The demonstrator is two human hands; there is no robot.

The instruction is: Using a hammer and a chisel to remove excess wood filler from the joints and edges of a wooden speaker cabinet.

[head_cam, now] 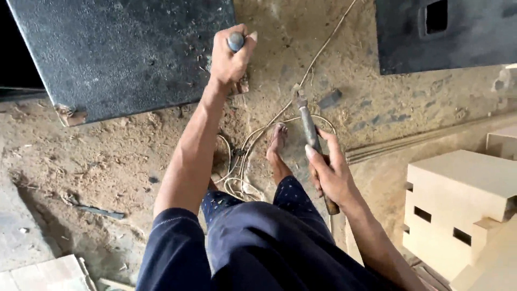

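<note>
My left hand (230,56) is closed around a chisel-like tool (236,41) with a rounded grey top, held upright at the corner of a large black panel (124,54). In my right hand (331,172) I grip a hammer (311,132) by its wooden handle, the head pointing away from me above the floor. My bare foot (278,141) stands between the two hands on the dusty ground.
A pale cord (253,143) loops on the sawdust-covered floor by my feet. Another black panel (447,32) with a square cut-out lies at the top right. Light wooden box pieces (458,199) stand at the right. Wood offcuts (43,275) lie at the bottom left.
</note>
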